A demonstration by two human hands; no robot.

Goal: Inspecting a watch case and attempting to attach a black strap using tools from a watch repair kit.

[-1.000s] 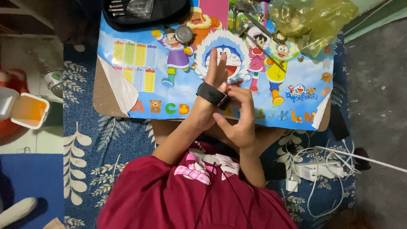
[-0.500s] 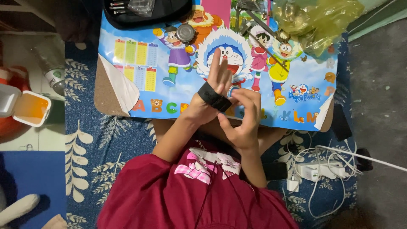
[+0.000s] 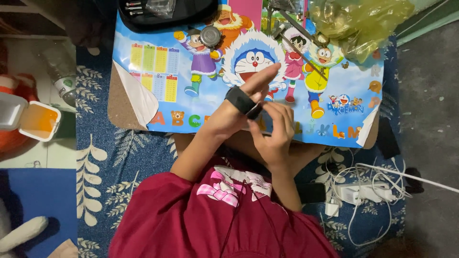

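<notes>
My left hand (image 3: pixel 228 119) reaches over a small table with a cartoon-printed top (image 3: pixel 148 71), fingers stretched straight and pointing up and to the right. A black band (image 3: pixel 240 100), like a watch strap, is looped around those fingers near the knuckles. My right hand (image 3: pixel 273 134) comes up from below and pinches the band's lower right end, where a small shiny part shows. Both hands hover above the table's near edge, over my red shirt.
On the table's far side are a black tool case (image 3: pixel 167 12), a round metal disc (image 3: pixel 210 36), thin metal tools (image 3: pixel 296 36) and a yellow-green plastic bag (image 3: pixel 358 21). A white box with an orange inside (image 3: pixel 38 119) and a bottle (image 3: pixel 62 79) lie left. A power strip with white cables (image 3: pixel 368 191) lies right.
My left hand has tilted from pointing straight up to pointing up and right. My right hand has stayed on the band and shifted slightly with it.
</notes>
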